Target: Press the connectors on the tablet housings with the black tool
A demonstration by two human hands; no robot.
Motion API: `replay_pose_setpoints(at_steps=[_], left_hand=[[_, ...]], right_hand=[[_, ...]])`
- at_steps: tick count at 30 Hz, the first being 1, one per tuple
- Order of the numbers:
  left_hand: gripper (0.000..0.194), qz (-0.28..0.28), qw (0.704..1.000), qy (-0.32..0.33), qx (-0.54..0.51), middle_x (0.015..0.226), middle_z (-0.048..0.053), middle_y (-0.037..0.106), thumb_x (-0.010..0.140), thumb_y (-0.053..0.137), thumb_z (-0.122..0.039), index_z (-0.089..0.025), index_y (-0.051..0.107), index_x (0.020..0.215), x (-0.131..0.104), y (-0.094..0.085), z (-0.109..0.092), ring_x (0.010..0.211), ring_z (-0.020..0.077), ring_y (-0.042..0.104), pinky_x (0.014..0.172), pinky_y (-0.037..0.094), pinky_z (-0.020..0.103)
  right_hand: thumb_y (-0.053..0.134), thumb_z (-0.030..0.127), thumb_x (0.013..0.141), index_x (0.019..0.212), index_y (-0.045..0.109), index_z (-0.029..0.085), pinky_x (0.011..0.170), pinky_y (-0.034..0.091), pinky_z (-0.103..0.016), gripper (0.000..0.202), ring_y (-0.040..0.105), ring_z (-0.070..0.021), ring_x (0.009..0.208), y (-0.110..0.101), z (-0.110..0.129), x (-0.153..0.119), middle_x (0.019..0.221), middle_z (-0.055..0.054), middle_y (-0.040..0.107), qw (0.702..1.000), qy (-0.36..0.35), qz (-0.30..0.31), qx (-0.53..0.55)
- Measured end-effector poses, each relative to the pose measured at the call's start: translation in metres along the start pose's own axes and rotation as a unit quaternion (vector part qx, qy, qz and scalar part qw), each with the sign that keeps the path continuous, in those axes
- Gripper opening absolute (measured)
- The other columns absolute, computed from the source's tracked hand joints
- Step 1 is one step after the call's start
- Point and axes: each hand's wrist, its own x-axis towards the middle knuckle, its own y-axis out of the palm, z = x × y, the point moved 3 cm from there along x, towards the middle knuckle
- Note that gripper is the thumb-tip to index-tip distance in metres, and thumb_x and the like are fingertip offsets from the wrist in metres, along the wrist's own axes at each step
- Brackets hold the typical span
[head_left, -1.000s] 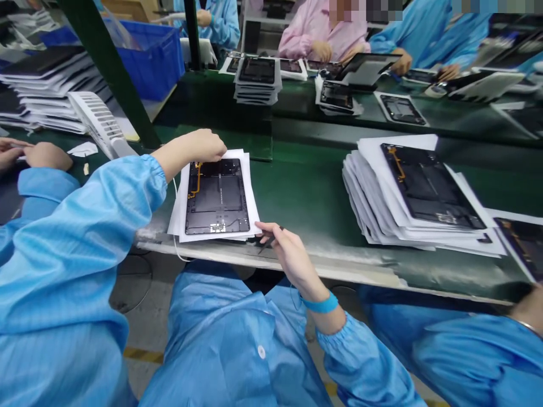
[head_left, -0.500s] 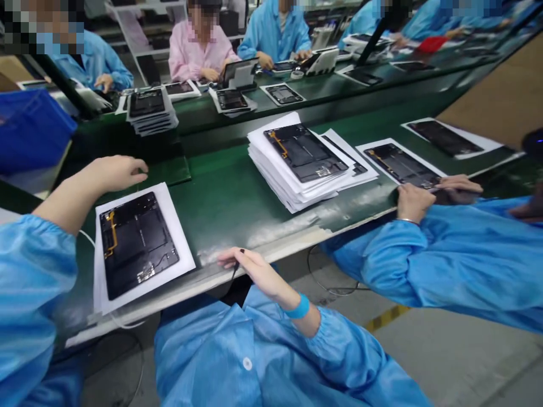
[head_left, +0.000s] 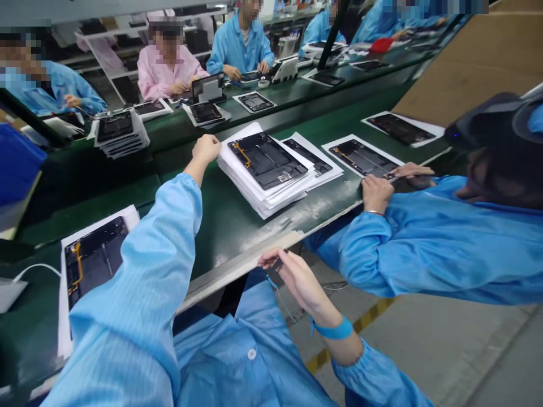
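My left hand (head_left: 206, 150) is stretched forward, its fingers closed at the left corner of the top white paper sheet (head_left: 229, 134) on a stack. On that sheet lies a black tablet housing (head_left: 267, 161) with an orange flex cable. Low at the bench edge, my right hand (head_left: 299, 278) has a slim black tool (head_left: 278, 263) between its fingers; its exact kind is unclear. A blue wrist strap (head_left: 335, 329) circles that wrist. Another tablet housing (head_left: 99, 254) on white paper lies at left, partly hidden by my left sleeve.
At right, a co-worker's hands (head_left: 377, 192) are on another tablet housing (head_left: 360, 157). More housings on paper lie along the green bench (head_left: 237, 243). People sit across the raised shelf. A blue bin (head_left: 19, 169) stands at left, and a brown board (head_left: 475, 68) leans at right.
My left hand has moved from above the left tablet housing over to the paper stack, its fingers closing at the corner. My right hand stays near the bench edge. The view has turned right.
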Motion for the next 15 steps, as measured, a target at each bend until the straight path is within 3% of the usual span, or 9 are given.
replay_pose_setpoints(at_steps=[3, 5, 7, 11, 15], left_hand=[[0.03, -0.045, 0.999, 0.027, -0.005, 0.14, 0.016, 0.078, 0.11, 0.059, -0.038, -0.02, 0.081, 0.123, -0.004, -0.004, -0.001, 0.148, 0.0364, 0.062, 0.126, 0.043, 0.05], [0.036, -0.065, 0.996, 0.059, -0.021, 0.145, 0.015, 0.076, 0.107, 0.061, -0.045, -0.019, 0.079, 0.123, -0.01, -0.008, -0.002, 0.157, 0.0346, 0.052, 0.134, 0.032, 0.048], [0.033, -0.074, 0.993, 0.077, -0.052, 0.145, 0.014, 0.076, 0.104, 0.063, -0.042, -0.018, 0.078, 0.12, -0.018, -0.013, -0.002, 0.157, 0.0332, 0.051, 0.136, 0.029, 0.045], [0.013, -0.054, 0.986, 0.041, -0.155, 0.115, 0.012, 0.079, 0.098, 0.058, -0.021, -0.02, 0.069, 0.091, -0.039, -0.021, 0.013, 0.133, 0.0324, 0.069, 0.126, 0.048, 0.044], [0.014, 0.016, 0.95, -0.063, -0.304, 0.089, 0.007, 0.074, 0.098, 0.063, -0.027, -0.022, 0.06, 0.085, -0.06, -0.018, 0.036, 0.091, 0.024, 0.077, 0.093, 0.069, 0.039]], right_hand=[[0.09, 0.081, 0.084, 0.088, 0.089, 0.025, 0.094, 0.061, -0.037, 0.056, 0.077, -0.0224, 0.088, -0.01, 0.005, 0.005, 0.09, -0.005, 0.085, 1.0, -0.009, -0.015, 0.016], [0.091, 0.08, 0.083, 0.088, 0.089, 0.026, 0.094, 0.061, -0.037, 0.054, 0.077, -0.0222, 0.088, -0.014, 0.011, 0.011, 0.088, -0.005, 0.085, 0.999, -0.02, -0.02, 0.024], [0.091, 0.079, 0.084, 0.089, 0.09, 0.027, 0.094, 0.062, -0.035, 0.052, 0.077, -0.0214, 0.09, -0.017, 0.02, 0.018, 0.09, -0.004, 0.086, 0.998, -0.041, -0.023, 0.031], [0.092, 0.076, 0.086, 0.088, 0.09, 0.028, 0.093, 0.064, -0.032, 0.048, 0.08, -0.0199, 0.099, -0.026, 0.042, 0.035, 0.103, -0.004, 0.088, 0.993, -0.104, -0.035, 0.05], [0.097, 0.073, 0.081, 0.091, 0.089, 0.028, 0.095, 0.067, -0.029, 0.046, 0.084, -0.0205, 0.112, -0.038, 0.06, 0.054, 0.114, -0.003, 0.087, 0.985, -0.139, -0.055, 0.082]])
